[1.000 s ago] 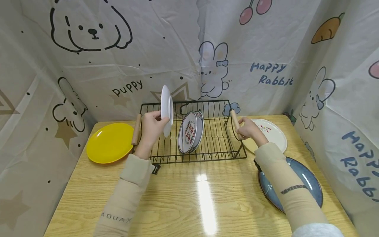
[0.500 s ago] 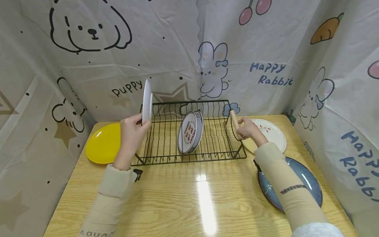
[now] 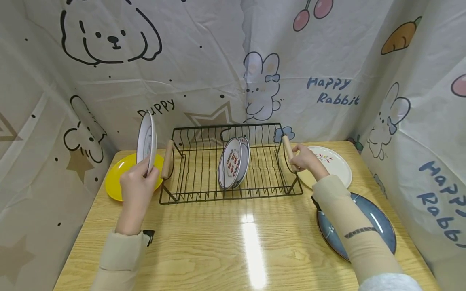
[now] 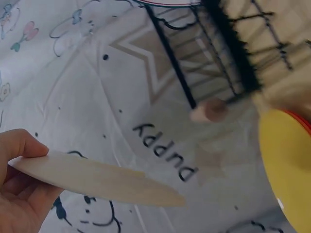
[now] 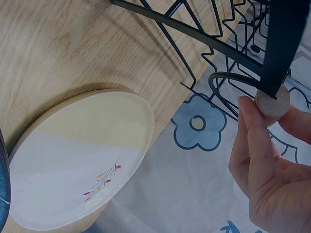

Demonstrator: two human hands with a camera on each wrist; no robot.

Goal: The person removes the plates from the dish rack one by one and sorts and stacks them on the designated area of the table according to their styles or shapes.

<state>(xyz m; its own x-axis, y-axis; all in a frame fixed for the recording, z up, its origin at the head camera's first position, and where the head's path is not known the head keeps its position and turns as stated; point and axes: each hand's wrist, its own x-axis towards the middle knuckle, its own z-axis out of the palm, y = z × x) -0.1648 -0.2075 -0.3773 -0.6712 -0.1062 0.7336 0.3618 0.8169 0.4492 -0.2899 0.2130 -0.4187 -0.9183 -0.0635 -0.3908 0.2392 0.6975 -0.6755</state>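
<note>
My left hand (image 3: 138, 182) pinches a white plate (image 3: 146, 139) near its lower edge, thumb on one face. The plate stands nearly on edge in the air, left of the black wire dish rack (image 3: 233, 198) and in front of part of the yellow plate (image 3: 121, 182). In the left wrist view the same white plate (image 4: 102, 182) appears edge-on. My right hand (image 3: 306, 157) grips the wooden handle (image 5: 272, 107) at the rack's right end with thumb and fingers. Two patterned white plates (image 3: 230, 169) lean together in the rack's middle.
At right, behind my right hand, lies a cream-and-white plate (image 5: 87, 160) with a red-leaf sprig. A dark blue plate (image 3: 378, 226) sits nearer, partly under my right sleeve. A patterned curtain (image 3: 204, 60) hangs close behind the wooden table (image 3: 211, 242).
My left hand has carried the white plate from over the rack's left end to the left and nearer, turning it so its inner face shows. My right hand stays on the handle.
</note>
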